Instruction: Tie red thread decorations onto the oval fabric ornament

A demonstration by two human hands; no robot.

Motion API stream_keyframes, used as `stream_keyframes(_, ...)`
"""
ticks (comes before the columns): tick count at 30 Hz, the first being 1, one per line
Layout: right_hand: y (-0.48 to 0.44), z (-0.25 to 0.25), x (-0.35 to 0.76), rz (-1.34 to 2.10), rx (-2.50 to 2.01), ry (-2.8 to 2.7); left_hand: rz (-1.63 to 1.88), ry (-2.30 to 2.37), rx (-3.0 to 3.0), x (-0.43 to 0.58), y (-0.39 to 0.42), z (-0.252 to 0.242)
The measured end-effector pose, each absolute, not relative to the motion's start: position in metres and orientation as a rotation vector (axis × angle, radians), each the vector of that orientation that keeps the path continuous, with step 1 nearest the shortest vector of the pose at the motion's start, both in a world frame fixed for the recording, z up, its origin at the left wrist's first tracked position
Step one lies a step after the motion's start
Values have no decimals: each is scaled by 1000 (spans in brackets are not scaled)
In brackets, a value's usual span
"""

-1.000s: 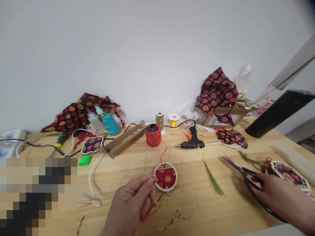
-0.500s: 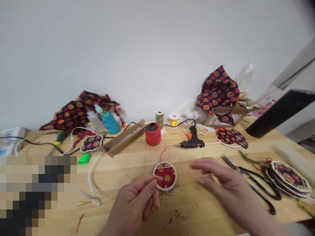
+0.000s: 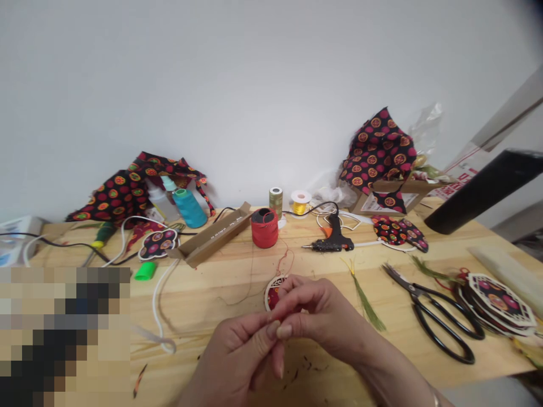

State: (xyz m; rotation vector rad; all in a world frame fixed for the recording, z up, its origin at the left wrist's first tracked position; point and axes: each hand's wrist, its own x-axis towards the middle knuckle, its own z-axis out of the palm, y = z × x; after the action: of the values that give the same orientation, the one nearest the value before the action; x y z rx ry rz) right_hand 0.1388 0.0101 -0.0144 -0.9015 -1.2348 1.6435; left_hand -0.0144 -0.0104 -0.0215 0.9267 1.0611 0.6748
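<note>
My left hand [image 3: 240,353] is closed in a pinch at the front of the table. The fingertips of my right hand [image 3: 324,319] meet it, also pinched. Whatever is between the fingers is too small or hidden to make out. Just behind them lies a round wooden-framed ornament [image 3: 272,291] with dark red patterned fabric, mostly covered by my right hand. Thin red thread [image 3: 285,260] loops up from its top edge. Beyond it stands a spool of red thread [image 3: 264,230]. A green tassel with yellow ends [image 3: 365,301] rests right of my right hand.
Black-handled scissors [image 3: 441,325] and a stack of octagonal ornaments [image 3: 500,305] lie on the right. A glue gun [image 3: 333,240] is farther back, near a yellow spool [image 3: 300,207]. Leftward are a long cardboard tray [image 3: 216,234], a green cap [image 3: 145,271] and a white cable [image 3: 156,308].
My right hand has moved left from beside the ornament and closed against my left fingertips. It now covers much of the ornament, and the tassel has come into clear view.
</note>
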Motion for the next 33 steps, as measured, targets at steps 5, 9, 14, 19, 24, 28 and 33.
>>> stream_keyframes(5,8,-16,136,1702,-901,-1032,684,994,909,-13,-11,-15)
stream_keyframes(9,7,-16,134,1661,-912,-995,735,923,846,-13,-11,-14)
stream_keyframes(14,6,-20,133,1530,-1001,-1071,795,937,702,-12,-12,-17)
stream_keyframes(19,4,-18,130,1444,-1063,-1141,795,953,753,-11,-11,-21)
stream_keyframes(24,3,-15,131,1309,-1118,-1289,787,1031,832,-13,-13,-16)
stream_keyframes(28,2,-23,142,803,-1226,-1685,918,1109,826,-20,-14,-12)
stream_keyframes(33,-6,-34,150,319,-1167,-2350,1008,1149,827,-28,-14,-15)
